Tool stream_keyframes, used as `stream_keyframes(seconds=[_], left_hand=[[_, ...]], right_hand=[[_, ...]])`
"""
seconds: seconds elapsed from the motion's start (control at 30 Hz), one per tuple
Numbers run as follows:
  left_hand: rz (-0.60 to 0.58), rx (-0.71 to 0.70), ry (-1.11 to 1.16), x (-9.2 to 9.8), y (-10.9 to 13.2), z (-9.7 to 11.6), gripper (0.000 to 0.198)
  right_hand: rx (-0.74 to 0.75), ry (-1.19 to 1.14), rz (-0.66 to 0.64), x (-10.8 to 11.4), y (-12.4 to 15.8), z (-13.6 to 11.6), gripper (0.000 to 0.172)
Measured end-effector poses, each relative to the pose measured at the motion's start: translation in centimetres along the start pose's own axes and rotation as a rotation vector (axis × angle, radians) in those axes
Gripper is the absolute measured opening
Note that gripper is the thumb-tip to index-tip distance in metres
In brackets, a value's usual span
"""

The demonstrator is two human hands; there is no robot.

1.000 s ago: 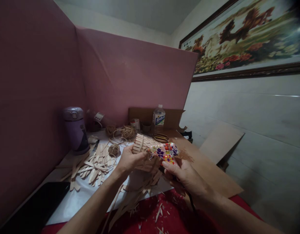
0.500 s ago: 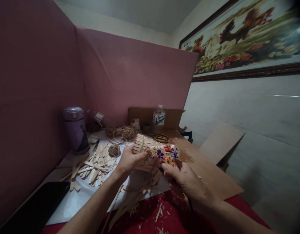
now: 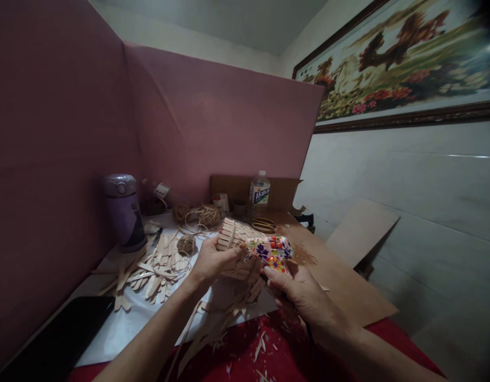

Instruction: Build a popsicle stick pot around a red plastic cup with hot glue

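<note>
Two hands: both work close together in front of me, the left hand (image 3: 210, 261) gripping a wooden stick piece (image 3: 240, 233), the right hand (image 3: 302, 289) wrapped round a flower-patterned glue gun (image 3: 274, 248).
Left forearm (image 3: 157, 323): it rises from the bottom edge and slants up to the right, with my wrist nearly in line with it.
Left thumb (image 3: 230, 254): I lay it across the near side of the stick piece, its tip pointing right, just beside the gun's front end; the fingers behind are mostly hidden.
Right forearm (image 3: 372, 345): it comes in from the lower right corner and slants up to the left, knuckles turned outward.
Right thumb (image 3: 274, 276): I press it against the gun's handle, pointing up and left; my other fingers curl below in shadow, so I cannot tell whether they squeeze the trigger.
Glue gun: its body lies roughly level, front end toward my left thumb, a small red light glowing on its side; I cannot tell whether the nozzle touches the wood.
Stick piece: it sits tilted in my left hand, above a white sheet (image 3: 97, 337), its banded end toward the upper left.
Loose sticks (image 3: 161, 268): they lie heaped left of my left hand, a small twine ball (image 3: 186, 244) beside them.
Scissors (image 3: 263, 225): they rest just beyond the glue gun.
</note>
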State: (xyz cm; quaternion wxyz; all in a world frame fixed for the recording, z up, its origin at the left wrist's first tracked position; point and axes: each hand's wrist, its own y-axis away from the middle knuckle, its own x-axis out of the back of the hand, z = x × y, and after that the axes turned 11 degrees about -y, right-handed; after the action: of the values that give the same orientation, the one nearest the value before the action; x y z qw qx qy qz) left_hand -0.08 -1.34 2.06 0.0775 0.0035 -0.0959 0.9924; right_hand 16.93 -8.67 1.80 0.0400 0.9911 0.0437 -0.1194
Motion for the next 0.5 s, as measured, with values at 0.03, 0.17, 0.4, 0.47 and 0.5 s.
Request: stream_keyframes(seconds=[0.03,0.17,0.4,0.47,0.5], left_hand=[[0.002,0.001,-0.002,-0.01,0.01,0.02,0.028],[0.001,0.014,0.003,-0.04,0.01,0.01,0.026],[0.014,0.021,0.013,-0.08,0.03,0.14,0.024],[0.013,0.021,0.015,-0.09,0.04,0.20,0.024],[0.012,0.021,0.018,-0.08,0.04,0.19,0.024]], right_hand=[[0.000,-0.001,-0.004,0.02,-0.01,0.06,0.041],[-0.023,-0.013,0.026,-0.24,0.27,0.14,0.038],[-0.058,-0.038,0.027,-0.57,0.60,0.06,0.038],[-0.062,-0.042,0.013,-0.48,0.53,0.06,0.039],[-0.060,-0.043,0.006,-0.42,0.49,0.08,0.039]])
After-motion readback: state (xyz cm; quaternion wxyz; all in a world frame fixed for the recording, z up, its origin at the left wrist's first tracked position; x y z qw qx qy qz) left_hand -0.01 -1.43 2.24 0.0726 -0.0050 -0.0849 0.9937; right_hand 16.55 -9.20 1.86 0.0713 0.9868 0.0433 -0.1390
